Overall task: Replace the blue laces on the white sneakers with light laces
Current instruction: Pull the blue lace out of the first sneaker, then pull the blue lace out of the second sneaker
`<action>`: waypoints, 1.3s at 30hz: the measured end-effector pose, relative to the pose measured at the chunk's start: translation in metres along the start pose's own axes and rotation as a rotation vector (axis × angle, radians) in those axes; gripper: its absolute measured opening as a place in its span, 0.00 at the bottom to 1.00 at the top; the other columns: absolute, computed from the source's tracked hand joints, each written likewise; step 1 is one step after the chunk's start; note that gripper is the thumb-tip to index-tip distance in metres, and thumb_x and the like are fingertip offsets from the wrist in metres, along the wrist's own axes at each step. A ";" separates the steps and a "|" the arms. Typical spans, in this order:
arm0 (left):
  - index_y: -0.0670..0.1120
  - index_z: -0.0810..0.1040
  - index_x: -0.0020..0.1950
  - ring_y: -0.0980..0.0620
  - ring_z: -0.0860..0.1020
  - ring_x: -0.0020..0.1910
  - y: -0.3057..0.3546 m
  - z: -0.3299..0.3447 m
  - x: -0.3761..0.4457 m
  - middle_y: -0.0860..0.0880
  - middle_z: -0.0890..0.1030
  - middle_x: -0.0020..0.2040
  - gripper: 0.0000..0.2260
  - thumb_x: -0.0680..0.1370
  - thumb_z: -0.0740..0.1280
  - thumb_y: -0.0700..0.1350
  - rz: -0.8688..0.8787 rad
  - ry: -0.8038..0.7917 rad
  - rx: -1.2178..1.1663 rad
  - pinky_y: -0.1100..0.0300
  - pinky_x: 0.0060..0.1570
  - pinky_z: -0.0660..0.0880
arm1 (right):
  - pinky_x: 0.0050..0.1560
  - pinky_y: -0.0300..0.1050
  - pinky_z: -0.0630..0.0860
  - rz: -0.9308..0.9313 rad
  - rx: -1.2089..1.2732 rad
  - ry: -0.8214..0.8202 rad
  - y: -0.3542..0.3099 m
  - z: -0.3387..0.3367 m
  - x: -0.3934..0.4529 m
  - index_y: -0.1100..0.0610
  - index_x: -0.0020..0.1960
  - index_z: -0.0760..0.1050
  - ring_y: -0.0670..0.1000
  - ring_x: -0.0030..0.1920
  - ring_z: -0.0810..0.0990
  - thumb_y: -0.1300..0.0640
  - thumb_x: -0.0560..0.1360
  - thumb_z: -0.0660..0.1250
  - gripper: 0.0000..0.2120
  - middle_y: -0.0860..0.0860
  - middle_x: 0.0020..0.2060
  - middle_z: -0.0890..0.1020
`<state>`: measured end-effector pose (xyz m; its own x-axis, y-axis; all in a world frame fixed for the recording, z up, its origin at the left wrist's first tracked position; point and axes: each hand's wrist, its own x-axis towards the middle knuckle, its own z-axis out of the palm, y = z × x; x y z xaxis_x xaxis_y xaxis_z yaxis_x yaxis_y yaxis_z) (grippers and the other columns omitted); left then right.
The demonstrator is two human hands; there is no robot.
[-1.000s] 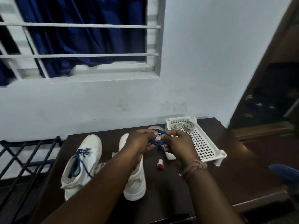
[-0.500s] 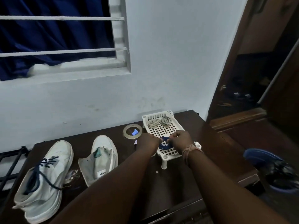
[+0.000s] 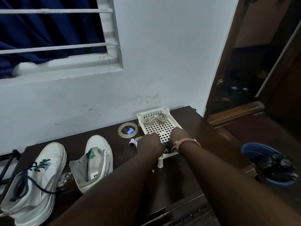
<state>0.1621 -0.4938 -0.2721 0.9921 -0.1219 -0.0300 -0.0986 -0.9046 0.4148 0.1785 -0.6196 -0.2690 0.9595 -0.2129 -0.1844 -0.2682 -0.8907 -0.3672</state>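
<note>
Laces are limp and light: the coiled blue lace (image 3: 166,150) sits at the near end of the white tray (image 3: 162,129), between left hand (image 3: 149,144) and right hand (image 3: 176,136); how their fingers lie I cannot tell. Two light lace coils (image 3: 155,119) at the tray's far end look easy to pinch whole. The tray stands near the table's (image 3: 195,128) right edge, so there is little room there.

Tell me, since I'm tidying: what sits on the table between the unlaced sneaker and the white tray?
Head view: a tape roll with a blue cap inside, and a purple cap.
</note>
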 end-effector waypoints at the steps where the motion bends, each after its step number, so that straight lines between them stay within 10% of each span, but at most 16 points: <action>1: 0.47 0.77 0.44 0.47 0.81 0.49 0.003 -0.003 -0.001 0.48 0.82 0.45 0.11 0.75 0.68 0.54 -0.001 -0.010 0.011 0.58 0.40 0.70 | 0.40 0.42 0.72 -0.011 -0.012 0.004 -0.001 -0.001 -0.001 0.54 0.39 0.73 0.54 0.42 0.82 0.56 0.72 0.69 0.06 0.49 0.32 0.74; 6: 0.47 0.70 0.38 0.44 0.81 0.49 0.005 -0.021 -0.005 0.47 0.81 0.43 0.07 0.74 0.66 0.45 -0.023 -0.030 0.022 0.56 0.41 0.70 | 0.48 0.46 0.78 0.055 0.008 0.050 -0.010 -0.017 -0.021 0.54 0.39 0.70 0.56 0.51 0.83 0.57 0.71 0.72 0.10 0.54 0.48 0.83; 18: 0.48 0.76 0.37 0.45 0.81 0.49 -0.055 -0.095 -0.051 0.47 0.83 0.45 0.08 0.76 0.64 0.44 -0.037 0.243 -0.102 0.58 0.41 0.67 | 0.50 0.46 0.76 -0.128 0.235 0.105 -0.109 -0.011 -0.090 0.59 0.51 0.80 0.59 0.53 0.82 0.55 0.75 0.66 0.10 0.58 0.50 0.83; 27: 0.47 0.84 0.53 0.45 0.81 0.56 -0.151 -0.150 -0.098 0.47 0.84 0.55 0.11 0.76 0.63 0.41 -0.233 0.430 -0.167 0.55 0.55 0.75 | 0.54 0.46 0.74 -0.342 0.234 -0.010 -0.193 0.027 -0.136 0.63 0.56 0.76 0.60 0.59 0.79 0.51 0.77 0.66 0.15 0.60 0.55 0.81; 35: 0.49 0.84 0.49 0.47 0.82 0.54 -0.198 -0.145 -0.135 0.49 0.85 0.51 0.07 0.73 0.69 0.44 -0.327 0.210 -0.315 0.53 0.56 0.78 | 0.59 0.46 0.73 -0.160 0.136 0.042 -0.213 0.053 -0.163 0.63 0.68 0.65 0.58 0.63 0.76 0.49 0.77 0.65 0.26 0.60 0.62 0.75; 39: 0.48 0.79 0.63 0.46 0.81 0.58 -0.206 -0.141 -0.147 0.47 0.84 0.56 0.15 0.76 0.66 0.41 -0.348 0.283 -0.377 0.56 0.58 0.75 | 0.56 0.45 0.76 -0.046 0.187 -0.173 -0.205 0.080 -0.158 0.54 0.71 0.68 0.55 0.60 0.79 0.50 0.70 0.66 0.30 0.55 0.62 0.77</action>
<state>0.0478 -0.2319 -0.2252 0.9484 0.3169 0.0005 0.2193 -0.6575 0.7208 0.0749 -0.3717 -0.2374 0.9465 -0.0873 -0.3107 -0.2509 -0.8046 -0.5382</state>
